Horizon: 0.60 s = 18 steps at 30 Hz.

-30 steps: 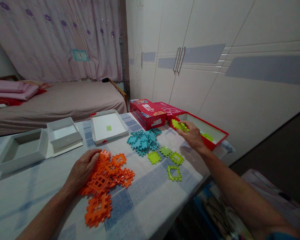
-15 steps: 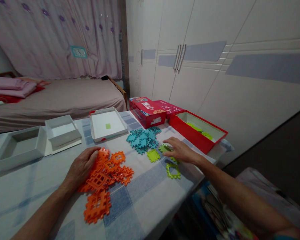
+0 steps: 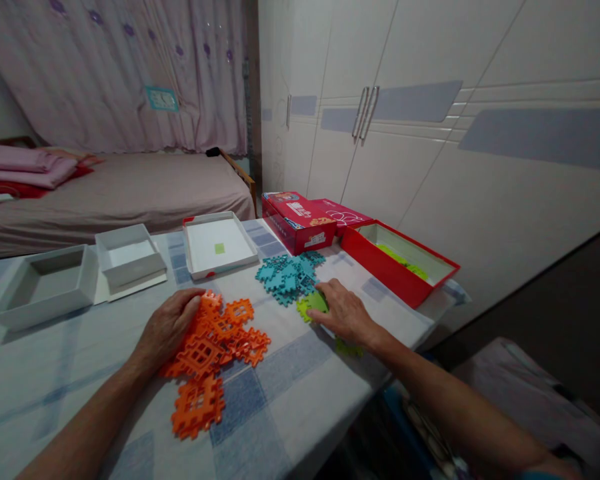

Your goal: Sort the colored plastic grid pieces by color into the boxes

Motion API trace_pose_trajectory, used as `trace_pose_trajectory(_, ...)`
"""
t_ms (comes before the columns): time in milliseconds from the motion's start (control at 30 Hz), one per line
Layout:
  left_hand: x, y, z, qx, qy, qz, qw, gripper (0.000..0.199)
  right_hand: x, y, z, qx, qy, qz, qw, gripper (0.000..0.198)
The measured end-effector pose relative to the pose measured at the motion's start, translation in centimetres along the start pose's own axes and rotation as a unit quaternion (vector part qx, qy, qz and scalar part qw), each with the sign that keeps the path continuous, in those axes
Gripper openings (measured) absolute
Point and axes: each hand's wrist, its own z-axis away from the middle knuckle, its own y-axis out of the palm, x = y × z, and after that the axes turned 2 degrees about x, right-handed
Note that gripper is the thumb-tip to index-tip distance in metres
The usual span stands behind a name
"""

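Note:
My left hand (image 3: 166, 328) rests loosely curved against the left side of a pile of orange interlocking plastic pieces (image 3: 199, 357), holding none of them. My right hand (image 3: 349, 315) has its thumb and fingers closed on a lime green interlocking piece (image 3: 318, 301), beside the near edge of a teal pile of pieces (image 3: 283, 275). Another green piece (image 3: 303, 308) lies partly under or against the held one; I cannot tell which. More green (image 3: 349, 347) shows below my right wrist, mostly covered by it.
An open red box (image 3: 380, 270) with green pieces (image 3: 403, 260) inside stands at the right. Behind the teal pile is a closed red box (image 3: 300, 223). White trays (image 3: 43, 287) and a white lid (image 3: 220, 247) line the table's far left side.
My right hand has moved left and slightly nearer, bringing the green piece up to the one by the teal pile. My left hand stays beside the orange pile. The view has shifted slightly.

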Motion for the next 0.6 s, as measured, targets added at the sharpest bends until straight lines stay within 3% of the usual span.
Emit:
trace_pose_trajectory(167,0.1,0.1,0.1,-0.001,0.006,0.0,1.0,0.047,2.0,2.0,0.1,-0.015,0.022,0.049,0.998,0.056)
trace_pose_trajectory(300,0.1,0.1,0.1,-0.002,0.007,-0.001,1.0,0.047,1.6,1.7,0.1,-0.018,0.006,-0.004,1.0,0.052)
trace_pose_trajectory(433,-0.1,0.1,0.1,0.004,-0.001,0.0,1.0,0.046,-0.9,-0.9,0.3,-0.047,0.011,-0.078,0.996,0.055)
trace_pose_trajectory(533,-0.1,0.0,0.2,0.006,0.001,-0.001,1.0,0.046,-3.7,-2.7,0.8,-0.073,0.048,-0.056,0.995,0.054)
trace_pose_trajectory(600,-0.2,-0.1,0.1,0.004,0.005,-0.004,1.0,0.046,-5.1,-3.0,1.3,-0.044,0.058,-0.029,0.997,0.054)
